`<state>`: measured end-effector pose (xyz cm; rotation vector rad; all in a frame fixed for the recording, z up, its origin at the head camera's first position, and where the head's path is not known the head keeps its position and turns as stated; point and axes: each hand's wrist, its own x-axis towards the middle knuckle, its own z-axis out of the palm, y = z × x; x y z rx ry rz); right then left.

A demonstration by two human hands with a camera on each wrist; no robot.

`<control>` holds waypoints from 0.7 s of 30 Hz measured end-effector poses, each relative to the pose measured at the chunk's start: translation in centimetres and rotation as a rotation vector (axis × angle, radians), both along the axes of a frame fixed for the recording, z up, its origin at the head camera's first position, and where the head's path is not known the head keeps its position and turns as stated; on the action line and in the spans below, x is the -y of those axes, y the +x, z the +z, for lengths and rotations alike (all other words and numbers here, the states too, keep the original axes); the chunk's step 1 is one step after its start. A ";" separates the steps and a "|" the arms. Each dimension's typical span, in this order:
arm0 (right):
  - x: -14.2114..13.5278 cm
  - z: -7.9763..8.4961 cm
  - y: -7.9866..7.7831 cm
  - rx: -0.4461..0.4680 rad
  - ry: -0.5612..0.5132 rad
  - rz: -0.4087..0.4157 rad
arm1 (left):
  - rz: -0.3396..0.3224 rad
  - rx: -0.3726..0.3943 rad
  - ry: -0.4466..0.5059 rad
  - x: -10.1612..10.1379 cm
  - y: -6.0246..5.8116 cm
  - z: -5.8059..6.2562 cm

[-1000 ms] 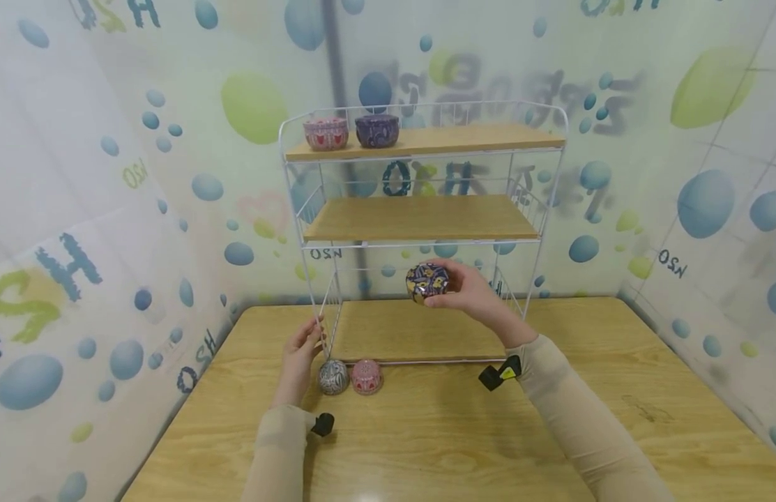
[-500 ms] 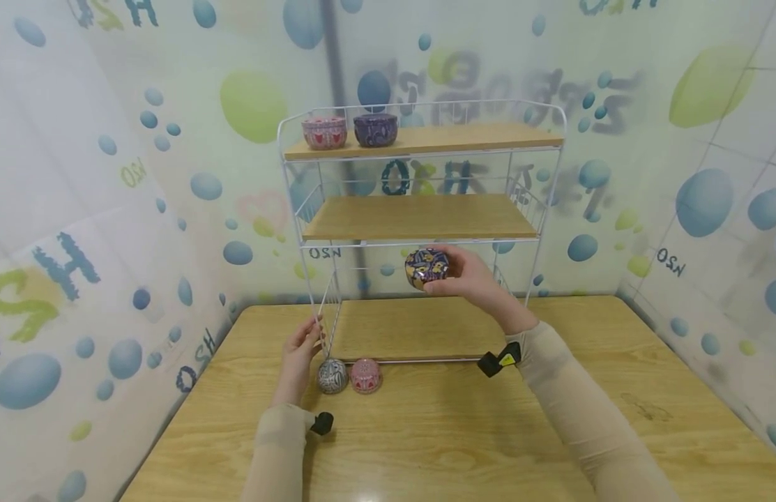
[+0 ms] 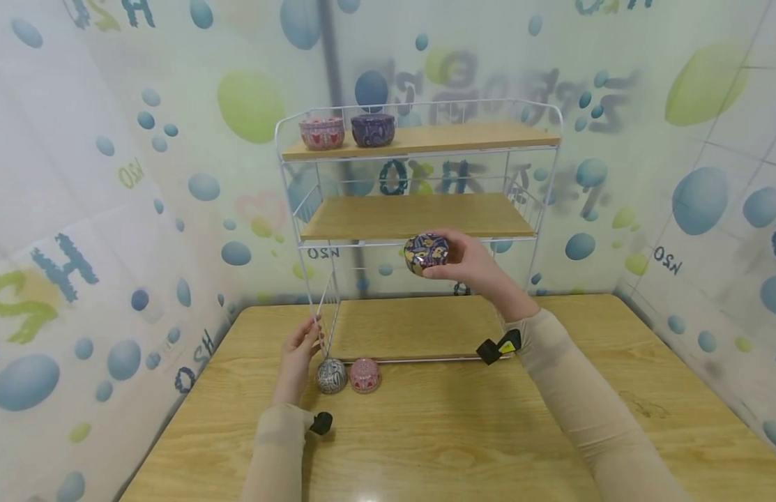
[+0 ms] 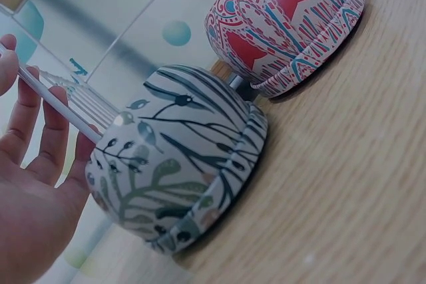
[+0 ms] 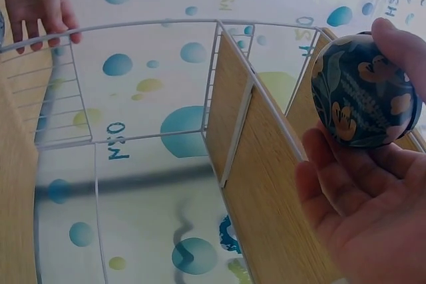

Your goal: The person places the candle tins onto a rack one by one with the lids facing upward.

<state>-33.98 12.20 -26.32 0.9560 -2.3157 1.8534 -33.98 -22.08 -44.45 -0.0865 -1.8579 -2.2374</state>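
My right hand [image 3: 475, 268] pinches a round dark blue tin [image 3: 427, 253] with yellow and orange flowers, thumb on one side and fingers on the other. It holds the tin in front of the middle shelf's front edge. With thumb and fingertips, my left hand [image 3: 293, 362] grips the white wire post [image 4: 61, 106] at the rack's lower left. Just beside that hand on the table sits a white tin [image 4: 176, 154] with dark leaves. A pink-red patterned tin [image 3: 365, 376] stands to its right, in front of the bottom shelf.
The white wire rack has three wooden boards: a top shelf [image 3: 463, 136], a middle shelf [image 3: 419, 216] and a bottom shelf [image 3: 419, 328]. A pink tin [image 3: 322, 133] and a purple-blue tin [image 3: 373, 130] stand at the top shelf's left. The wooden table [image 3: 425, 439] stretches forward.
My right hand has raised the dark blue tin from above the bottom shelf to the height of the middle shelf's front edge. My left hand keeps its place on the post.
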 end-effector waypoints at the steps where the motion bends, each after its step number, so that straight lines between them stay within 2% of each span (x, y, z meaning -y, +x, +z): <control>1: 0.0 0.1 0.0 -0.006 -0.002 0.003 | 0.002 0.001 0.001 0.1 -0.2 -0.3; 5: 0.0 0.6 -0.1 -0.016 -0.010 0.011 | 0.016 -0.003 0.000 0.4 -1.0 -1.3; 8: 0.0 1.0 -0.3 -0.008 -0.017 0.013 | 0.029 -0.008 -0.016 0.4 -1.2 -1.5; 13: -0.2 1.9 -0.7 -0.007 -0.021 0.013 | 0.020 0.005 0.003 0.4 -1.0 -1.3; 21: -0.3 3.4 -1.5 -0.054 -0.003 -0.034 | 0.017 0.005 0.009 0.2 -0.7 -0.7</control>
